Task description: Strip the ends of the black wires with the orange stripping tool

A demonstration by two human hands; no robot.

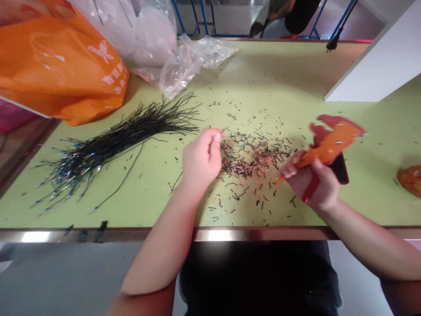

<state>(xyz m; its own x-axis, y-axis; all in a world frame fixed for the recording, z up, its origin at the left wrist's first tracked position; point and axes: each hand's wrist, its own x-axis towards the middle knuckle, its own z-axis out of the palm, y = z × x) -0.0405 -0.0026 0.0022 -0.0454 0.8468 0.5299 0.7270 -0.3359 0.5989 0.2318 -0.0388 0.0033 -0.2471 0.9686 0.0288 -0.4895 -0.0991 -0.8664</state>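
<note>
My left hand [202, 159] is closed in a pinch above the table, just left of the scraps. A thin dark end, perhaps a wire, pokes out past its fingertips, and the rest is hidden. My right hand [312, 180] is wrapped round the handles of an orange and red hand tool [333, 142], its head pointing up and right. A long bundle of black wires [121, 136] with blue and metallic ends lies on the left. Between my hands, short black offcuts and coppery strands [259, 160] are scattered in a pile.
An orange bag [66, 66] and clear plastic bags [184, 61] stand at the back left. A white panel [378, 57] rises at the back right. A dark object [342, 169] lies behind my right hand, an orange packet [411, 180] farther right. Beyond the table [279, 92] sits a person.
</note>
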